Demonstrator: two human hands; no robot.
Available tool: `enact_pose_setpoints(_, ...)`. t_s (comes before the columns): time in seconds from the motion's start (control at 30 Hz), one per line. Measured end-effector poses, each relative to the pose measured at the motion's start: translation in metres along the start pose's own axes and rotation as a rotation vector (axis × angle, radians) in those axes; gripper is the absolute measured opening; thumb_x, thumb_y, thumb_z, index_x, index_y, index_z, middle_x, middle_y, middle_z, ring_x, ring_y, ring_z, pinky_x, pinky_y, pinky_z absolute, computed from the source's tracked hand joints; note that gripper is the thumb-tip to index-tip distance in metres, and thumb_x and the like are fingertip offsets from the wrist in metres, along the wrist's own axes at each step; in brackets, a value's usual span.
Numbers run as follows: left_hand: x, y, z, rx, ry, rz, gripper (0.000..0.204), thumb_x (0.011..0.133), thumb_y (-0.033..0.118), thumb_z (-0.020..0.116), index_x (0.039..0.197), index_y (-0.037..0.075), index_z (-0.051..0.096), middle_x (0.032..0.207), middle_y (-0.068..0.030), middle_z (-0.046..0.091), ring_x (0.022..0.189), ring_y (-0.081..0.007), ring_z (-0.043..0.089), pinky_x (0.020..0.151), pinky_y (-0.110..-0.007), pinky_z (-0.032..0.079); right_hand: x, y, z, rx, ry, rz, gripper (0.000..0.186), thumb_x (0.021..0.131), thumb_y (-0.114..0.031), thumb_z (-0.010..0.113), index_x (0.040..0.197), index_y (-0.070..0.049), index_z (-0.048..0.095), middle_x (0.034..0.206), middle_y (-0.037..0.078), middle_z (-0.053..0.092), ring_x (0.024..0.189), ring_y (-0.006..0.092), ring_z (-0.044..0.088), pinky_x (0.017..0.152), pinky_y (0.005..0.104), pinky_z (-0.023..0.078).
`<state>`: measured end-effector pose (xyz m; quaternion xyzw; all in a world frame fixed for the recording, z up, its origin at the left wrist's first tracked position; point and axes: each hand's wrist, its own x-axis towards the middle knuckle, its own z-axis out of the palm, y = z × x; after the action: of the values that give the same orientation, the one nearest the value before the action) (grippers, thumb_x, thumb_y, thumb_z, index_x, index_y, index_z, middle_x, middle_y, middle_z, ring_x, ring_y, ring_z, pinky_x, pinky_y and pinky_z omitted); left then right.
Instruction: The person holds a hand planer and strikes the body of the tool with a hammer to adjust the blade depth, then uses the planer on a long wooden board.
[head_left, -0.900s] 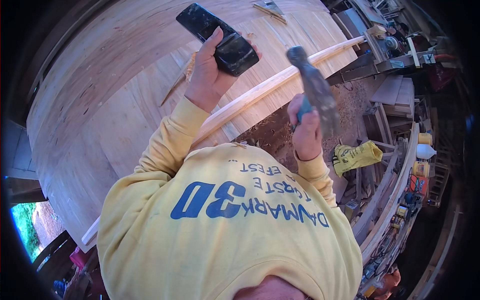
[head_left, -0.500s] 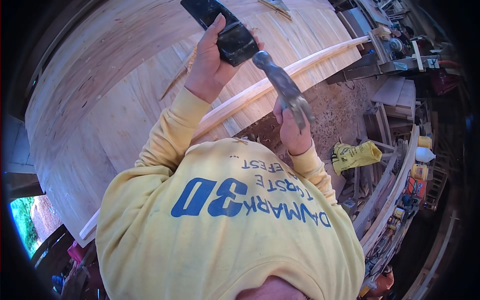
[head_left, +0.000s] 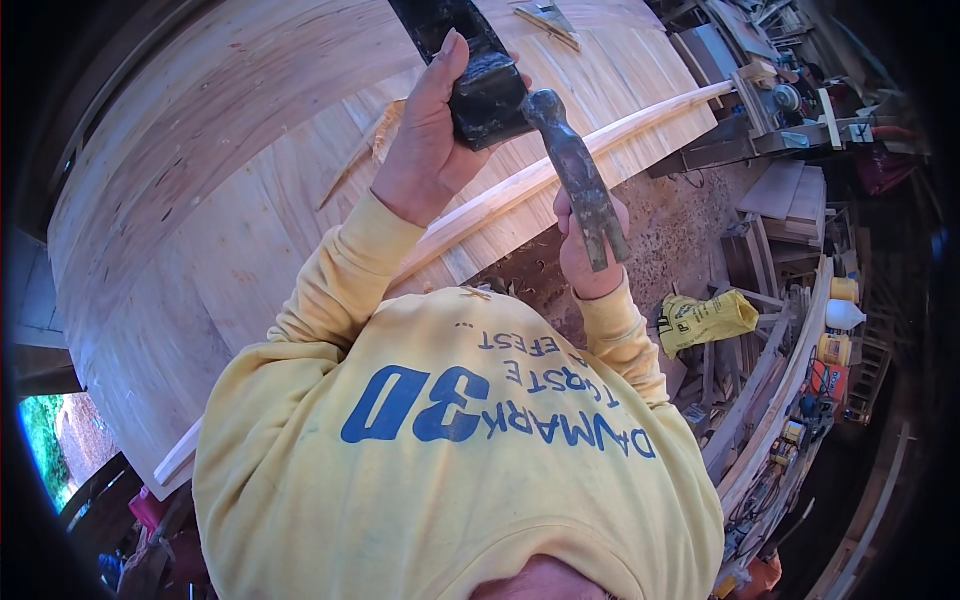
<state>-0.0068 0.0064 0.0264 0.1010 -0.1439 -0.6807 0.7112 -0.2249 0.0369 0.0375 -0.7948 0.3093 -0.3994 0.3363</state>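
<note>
My left hand [head_left: 428, 165] is wrapped round a black hand plane [head_left: 490, 95], thumb along its side, holding it up over the wooden panel [head_left: 240, 240]. Gripped in my right hand [head_left: 590, 262] is a claw hammer [head_left: 578, 175]; its handle is mostly hidden beneath the head. The hammer's round face is right by the near end of the plane, and whether they touch I cannot tell. Its claw points back toward my right wrist. A long pale wood strip [head_left: 520, 182] runs along the panel under both hands.
Curled shavings [head_left: 388, 130] and a thin wood sliver [head_left: 345, 178] lie left of my left hand. Thin wood pieces [head_left: 548, 27] rest at the far side. To the right are a yellow bag [head_left: 708, 320], stacked offcuts [head_left: 790, 190], a grinder [head_left: 788, 98] and a shelf of bottles and tools.
The plane and my left hand have shifted slightly right. The hammer, blurred before, now shows sharply, its head a little further right and still near the plane's end.
</note>
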Motion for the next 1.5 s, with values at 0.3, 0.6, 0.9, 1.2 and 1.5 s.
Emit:
enact_pose_setpoints(0.3, -0.015, -0.001, -0.024, 0.248, -0.094, 0.199, 0.080, 0.098, 0.071, 0.047, 0.136, 0.001, 0.054, 0.111, -0.0182, 0.071, 0.101, -0.0259, 0.073, 0.087, -0.043, 0.062, 0.032, 0.019, -0.003, 0.104, 0.176, 0.341, 0.056, 0.111, -0.051, 0.039, 0.081, -0.006, 0.053, 0.068, -0.002, 0.044, 0.060, 0.0078, 0.036, 0.054, 0.0274, 0.027)
enact_pose_setpoints(0.6, -0.023, 0.014, -0.068, 0.343, 0.174, 0.317, 0.064, 0.099, 0.062, 0.060, 0.130, 0.007, 0.059, 0.107, -0.0057, 0.071, 0.095, -0.0168, 0.073, 0.083, -0.031, 0.062, 0.021, 0.012, 0.029, 0.285, -0.092, 0.457, 0.062, 0.110, -0.058, 0.036, 0.079, -0.007, 0.053, 0.065, -0.003, 0.042, 0.060, 0.0071, 0.036, 0.055, 0.0259, 0.028)
enact_pose_setpoints(0.9, -0.016, 0.031, -0.097, 0.075, 0.241, 0.261, 0.050, 0.093, 0.055, 0.071, 0.114, 0.011, 0.060, 0.096, -0.0068, 0.071, 0.087, -0.0211, 0.073, 0.079, -0.044, 0.064, 0.010, 0.023, 0.048, 0.119, -0.229, -0.019, 0.046, 0.110, -0.039, 0.043, 0.088, 0.000, 0.055, 0.071, 0.004, 0.051, 0.063, 0.0145, 0.049, 0.055, 0.0353, 0.039)
enact_pose_setpoints(1.2, -0.019, 0.046, -0.101, 0.131, 0.212, 0.302, 0.063, 0.095, 0.061, 0.064, 0.120, 0.004, 0.060, 0.100, -0.0140, 0.071, 0.094, -0.0247, 0.071, 0.086, -0.042, 0.060, 0.025, 0.048, 0.070, -0.018, -0.390, 0.195, 0.046, 0.106, -0.043, 0.054, 0.086, -0.002, 0.057, 0.066, 0.019, 0.053, 0.061, 0.0411, 0.053, 0.058, 0.0420, 0.043)
enact_pose_setpoints(1.5, -0.029, 0.053, -0.121, 0.506, 0.344, 0.540, 0.057, 0.107, 0.058, 0.048, 0.114, 0.004, 0.065, 0.101, 0.0013, 0.066, 0.090, -0.0100, 0.061, 0.082, -0.027, 0.051, 0.043, 0.163, 0.066, -0.888, -0.466, 0.054, 0.044, 0.097, -0.048, 0.064, 0.085, -0.006, 0.056, 0.075, 0.017, 0.066, 0.076, 0.0407, 0.066, 0.066, 0.0521, 0.050)
